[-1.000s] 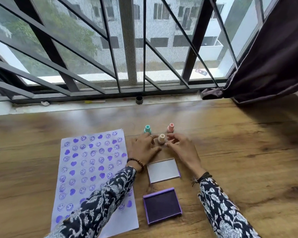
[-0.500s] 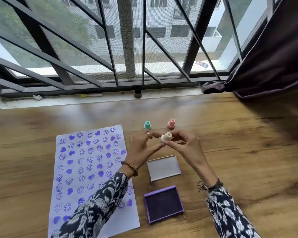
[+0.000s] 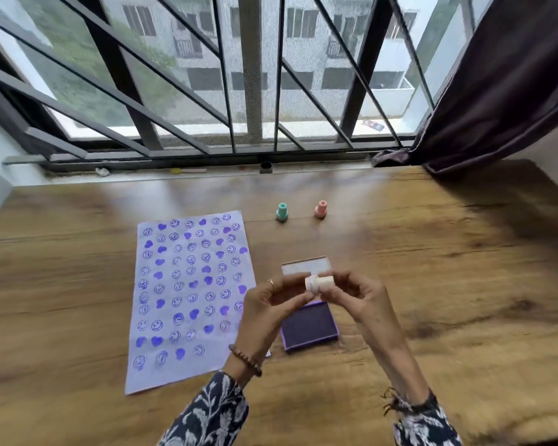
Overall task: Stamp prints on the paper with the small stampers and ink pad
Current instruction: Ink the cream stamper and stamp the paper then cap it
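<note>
Two hands, L (image 3: 273,304) & R (image 3: 351,294), pinch cream stamper (image 3: 318,282) at frame centre, above open ink pad (image 3: 310,326). Paper (image 3: 187,294), left, nearly full w/ prints; bottom rows remain, by my judgement.

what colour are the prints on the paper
Purple smileys and hearts on the paper, seen in the head view.

Both forearms wear dark navy sleeves printed with white leaves and flowers. The left hand (image 3: 268,309) has a thin ring (image 3: 270,282) on one finger and a brown beaded bracelet (image 3: 246,359) at the wrist. The right hand (image 3: 355,300) has a dark braided thread band (image 3: 403,403) with loose frayed ends at its wrist.
</note>
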